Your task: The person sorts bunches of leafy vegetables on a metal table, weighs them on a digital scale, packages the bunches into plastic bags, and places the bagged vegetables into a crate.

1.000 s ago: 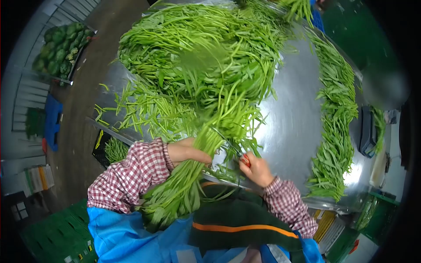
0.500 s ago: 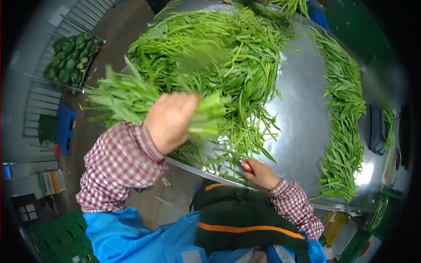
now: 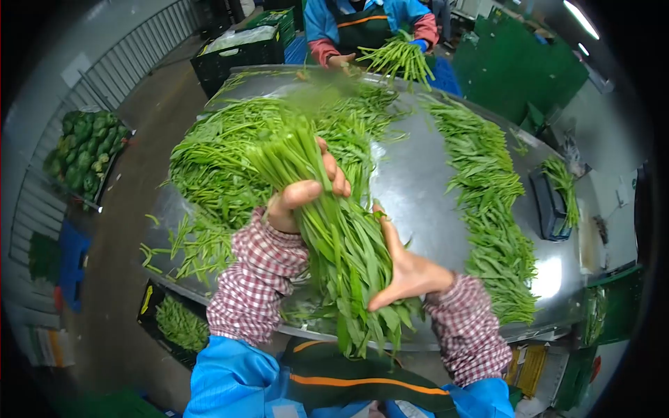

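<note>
My left hand (image 3: 306, 188) is closed around the cut stems of a bunch of water spinach (image 3: 348, 258), held above the near edge of the metal table (image 3: 425, 174). The stem ends point up and away; the leaves hang toward my apron. My right hand (image 3: 408, 268) is open against the leafy right side of the bunch, thumb and index finger spread apart. Leaves hide part of its fingers. Behind the bunch lies a big loose heap of water spinach (image 3: 223, 153). No red-handled tool shows now.
A row of water spinach bunches (image 3: 488, 216) lines the table's right side, beside a dark scale-like device (image 3: 548, 205) carrying a bunch. Across the table, a co-worker (image 3: 366, 24) holds stems. Crates (image 3: 237, 56) stand behind left; a crate of greens (image 3: 178, 324) sits below left.
My view has tilted up, showing the co-worker. The bunch in my left hand has swung from pointing left to hanging toward me. My right hand has left the red-handled tool and opened beside the leaves.
</note>
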The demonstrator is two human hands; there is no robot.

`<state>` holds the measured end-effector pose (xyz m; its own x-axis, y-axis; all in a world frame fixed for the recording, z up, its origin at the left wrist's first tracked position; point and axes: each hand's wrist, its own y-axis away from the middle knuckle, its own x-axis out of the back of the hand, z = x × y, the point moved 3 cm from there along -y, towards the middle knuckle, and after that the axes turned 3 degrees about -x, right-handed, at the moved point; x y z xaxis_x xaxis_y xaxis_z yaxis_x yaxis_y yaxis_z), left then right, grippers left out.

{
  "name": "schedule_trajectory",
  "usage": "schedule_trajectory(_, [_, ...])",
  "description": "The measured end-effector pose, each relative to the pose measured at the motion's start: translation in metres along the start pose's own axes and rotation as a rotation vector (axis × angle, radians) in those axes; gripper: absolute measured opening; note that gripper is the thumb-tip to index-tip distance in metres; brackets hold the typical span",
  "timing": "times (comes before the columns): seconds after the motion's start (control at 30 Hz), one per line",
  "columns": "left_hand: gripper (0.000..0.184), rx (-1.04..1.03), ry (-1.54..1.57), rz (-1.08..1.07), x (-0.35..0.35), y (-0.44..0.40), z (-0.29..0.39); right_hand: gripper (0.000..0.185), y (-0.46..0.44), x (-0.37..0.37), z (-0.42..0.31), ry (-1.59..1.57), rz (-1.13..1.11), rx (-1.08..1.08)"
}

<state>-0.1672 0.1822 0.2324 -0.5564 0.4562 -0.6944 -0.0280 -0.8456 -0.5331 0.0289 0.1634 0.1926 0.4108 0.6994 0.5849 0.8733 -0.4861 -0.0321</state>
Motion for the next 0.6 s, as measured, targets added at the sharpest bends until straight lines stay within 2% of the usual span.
schedule_trajectory(0.13, [0.058,-0.145,0.101,0.018,0.005,-0.013,-0.035,0.107,-0.003,-0.005,0.000,-0.280,0.260,-0.192])
schedule_trajectory(0.23, [0.065,0.047,0.090,0.101,-0.009,-0.006,-0.040,0.093,0.010,0.018,0.003,-0.251,0.395,-0.258])
schedule_trajectory(0.27, [0.070,0.234,-0.049,-0.034,0.029,0.007,-0.055,0.089,0.014,0.030,0.004,-0.205,0.422,-0.262])
schedule_trajectory(0.33, [0.060,0.296,-0.118,0.048,0.020,0.036,-0.082,0.087,0.016,0.039,0.013,-0.065,0.429,-0.202])
schedule_trajectory(0.4, [0.038,0.518,-0.071,0.367,0.016,0.064,-0.114,0.086,0.019,0.028,0.023,0.037,0.411,-0.156])
schedule_trajectory(0.43, [0.040,0.386,0.012,0.540,0.006,0.062,-0.117,0.093,0.017,0.025,0.017,0.054,0.353,-0.156])
schedule_trajectory(0.47, [0.038,0.346,0.059,0.558,0.010,0.064,-0.122,0.107,0.022,0.022,0.021,-0.072,0.240,-0.219])
schedule_trajectory(0.53, [0.038,0.169,0.029,0.531,0.006,0.067,-0.126,0.120,0.030,0.008,0.009,0.394,0.248,-0.185])
schedule_trajectory(0.57, [0.039,0.257,0.113,0.597,0.003,0.076,-0.131,0.131,0.030,-0.005,0.012,0.573,0.296,-0.242])
schedule_trajectory(0.6, [0.042,0.249,0.083,0.602,0.002,0.077,-0.132,0.114,0.028,-0.011,0.018,0.520,0.445,-0.198])
